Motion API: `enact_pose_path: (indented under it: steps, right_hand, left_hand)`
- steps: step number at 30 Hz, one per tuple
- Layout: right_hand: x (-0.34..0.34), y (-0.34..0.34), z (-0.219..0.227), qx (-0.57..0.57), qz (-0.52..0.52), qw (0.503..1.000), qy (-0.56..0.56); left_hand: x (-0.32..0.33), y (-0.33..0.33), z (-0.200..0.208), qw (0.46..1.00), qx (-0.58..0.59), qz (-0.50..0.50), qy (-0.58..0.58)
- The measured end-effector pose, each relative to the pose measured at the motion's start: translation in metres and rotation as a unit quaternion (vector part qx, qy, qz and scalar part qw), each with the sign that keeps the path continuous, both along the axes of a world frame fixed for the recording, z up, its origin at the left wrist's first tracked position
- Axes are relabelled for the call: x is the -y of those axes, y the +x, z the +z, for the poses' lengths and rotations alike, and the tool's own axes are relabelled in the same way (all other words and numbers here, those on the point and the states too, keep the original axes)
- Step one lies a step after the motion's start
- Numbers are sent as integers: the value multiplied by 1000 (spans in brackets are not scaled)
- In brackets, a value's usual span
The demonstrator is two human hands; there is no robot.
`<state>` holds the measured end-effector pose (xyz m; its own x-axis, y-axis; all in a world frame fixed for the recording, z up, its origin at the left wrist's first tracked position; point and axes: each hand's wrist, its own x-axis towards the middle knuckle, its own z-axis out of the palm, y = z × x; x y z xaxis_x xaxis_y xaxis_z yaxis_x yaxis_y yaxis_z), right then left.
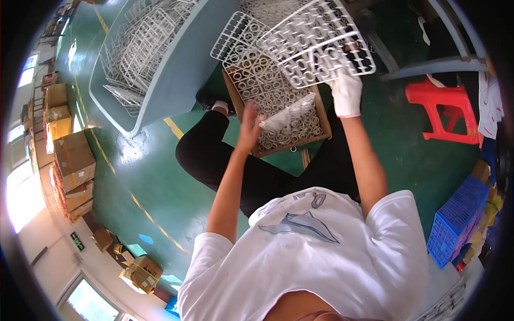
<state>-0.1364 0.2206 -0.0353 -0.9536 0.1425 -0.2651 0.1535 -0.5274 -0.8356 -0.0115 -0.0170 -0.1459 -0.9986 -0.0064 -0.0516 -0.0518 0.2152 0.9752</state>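
Observation:
My right hand (347,95), in a white glove, grips the near edge of a white plastic moulded frame (316,45) with rows of small rings in its grid. The frame is raised and tilted over the far right of a cardboard box (300,144). Bare, my left hand (249,127) is at the box's left side with fingers stretched and apart, beside a clear plastic sheet (289,112); whether it touches the sheet, I cannot tell. Many loose white rings (289,130) lie in the box. Another white frame (239,36) leans at the box's far left.
A large grey-blue bin (176,59) full of white empty frames (144,48) stands at the far left. To the right are a red stool (447,109), a metal table leg (436,68) and a blue crate (458,219). Cardboard boxes (75,160) line the left wall.

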Motion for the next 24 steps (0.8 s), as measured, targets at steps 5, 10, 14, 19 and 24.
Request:
enact_pose_path:
  steps: [5,10,14,19,24]
  right_hand:
    - [-42,18,4,-17,45,996,-75]
    - [-65,80,17,47,25,999,8]
    - [-57,113,32,112,-9,988,108]
    - [-19,93,17,35,149,966,208]
    - [23,69,32,-6,132,761,635]
  left_hand:
    - [-22,10,-6,974,151,-166,-36]
    - [-17,-9,-10,992,110,-61,-9]
    - [-22,-24,42,903,186,-78,379]
    - [-13,19,69,828,232,-208,465]
    - [-13,43,92,862,182,44,472]
